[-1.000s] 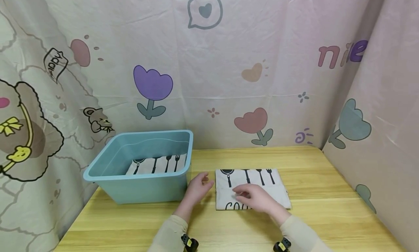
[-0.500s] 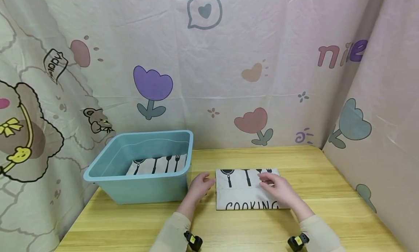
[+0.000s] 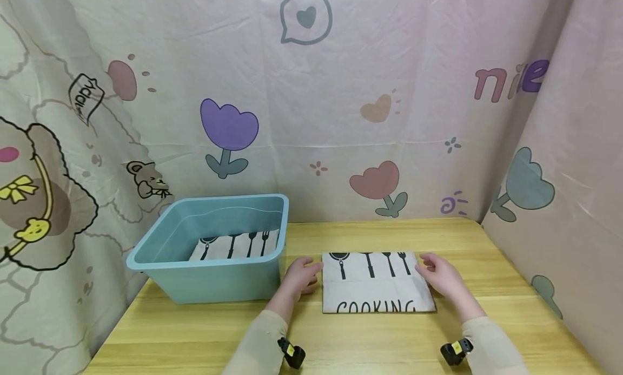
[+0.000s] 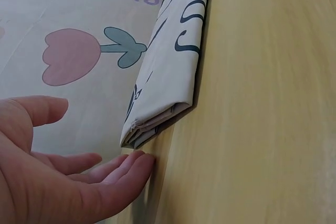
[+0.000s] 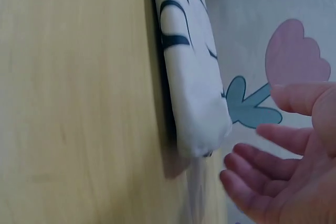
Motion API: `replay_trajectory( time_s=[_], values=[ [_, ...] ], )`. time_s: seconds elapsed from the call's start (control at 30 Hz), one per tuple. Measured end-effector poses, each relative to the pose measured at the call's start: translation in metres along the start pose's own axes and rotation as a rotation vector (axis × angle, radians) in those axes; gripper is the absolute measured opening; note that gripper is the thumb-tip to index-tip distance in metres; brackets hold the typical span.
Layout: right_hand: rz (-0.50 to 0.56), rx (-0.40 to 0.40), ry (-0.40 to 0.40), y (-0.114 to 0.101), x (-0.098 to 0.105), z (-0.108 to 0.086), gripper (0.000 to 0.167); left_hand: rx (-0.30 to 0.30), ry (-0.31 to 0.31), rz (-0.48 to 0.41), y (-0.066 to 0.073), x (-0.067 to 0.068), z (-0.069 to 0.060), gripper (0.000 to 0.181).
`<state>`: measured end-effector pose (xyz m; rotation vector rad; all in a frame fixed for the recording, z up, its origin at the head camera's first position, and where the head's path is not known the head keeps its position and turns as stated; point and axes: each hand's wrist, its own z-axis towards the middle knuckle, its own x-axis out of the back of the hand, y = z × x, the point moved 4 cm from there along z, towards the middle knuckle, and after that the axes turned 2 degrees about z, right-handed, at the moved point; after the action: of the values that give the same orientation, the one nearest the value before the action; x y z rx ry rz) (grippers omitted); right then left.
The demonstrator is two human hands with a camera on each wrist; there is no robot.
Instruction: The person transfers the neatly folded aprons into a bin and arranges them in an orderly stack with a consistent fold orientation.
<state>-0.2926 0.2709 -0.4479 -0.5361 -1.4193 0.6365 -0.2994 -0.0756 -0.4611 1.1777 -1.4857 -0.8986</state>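
A folded white cloth (image 3: pixel 375 288) with black kitchen-utensil prints and the word COOKING lies flat on the table. Beside its left edge is my left hand (image 3: pixel 299 277), fingers relaxed and holding nothing. In the left wrist view the fingertips (image 4: pixel 142 163) sit just off the cloth's layered end (image 4: pixel 157 119). My right hand (image 3: pixel 444 277) is at the right edge, fingers loosely bent with nothing in them. The right wrist view has that hand (image 5: pixel 283 171) close to the cloth's rounded end (image 5: pixel 202 124); a small gap shows between them.
A blue plastic bin (image 3: pixel 229 280) stands left of my left hand, with another printed white cloth (image 3: pixel 238 246) inside. The wooden table (image 3: pixel 370 342) extends around the cloth. A patterned fabric backdrop (image 3: pixel 302 110) rises behind and at both sides.
My right hand has moved rightward from above the cloth to beside its right edge. My left hand has shifted slightly right. The cloth stays in place.
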Motion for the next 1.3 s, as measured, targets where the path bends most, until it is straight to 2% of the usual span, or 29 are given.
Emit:
replay_trajectory(
  time_s=[0.33,0.6,0.97,1.1,1.3],
  values=[
    [-0.034,-0.108,-0.061,0.012,0.001,0.006,0.055,0.058,-0.025,-0.063,-0.002,-0.004,0.004,0.061],
    [0.0,-0.106,-0.058,0.011,-0.001,0.008,0.051,0.052,-0.067,-0.125,-0.005,-0.007,0.004,0.061],
    [0.208,-0.204,-0.087,0.015,-0.007,0.009,0.049,0.088,-0.064,-0.158,-0.005,-0.01,0.004,0.06],
    [0.246,-0.221,-0.093,0.016,-0.009,0.009,0.049,0.103,-0.071,-0.171,-0.005,-0.011,0.003,0.058],
    [0.288,-0.227,-0.102,0.022,-0.011,0.009,0.048,0.078,-0.061,-0.126,-0.008,-0.014,0.005,0.048]
  ],
)
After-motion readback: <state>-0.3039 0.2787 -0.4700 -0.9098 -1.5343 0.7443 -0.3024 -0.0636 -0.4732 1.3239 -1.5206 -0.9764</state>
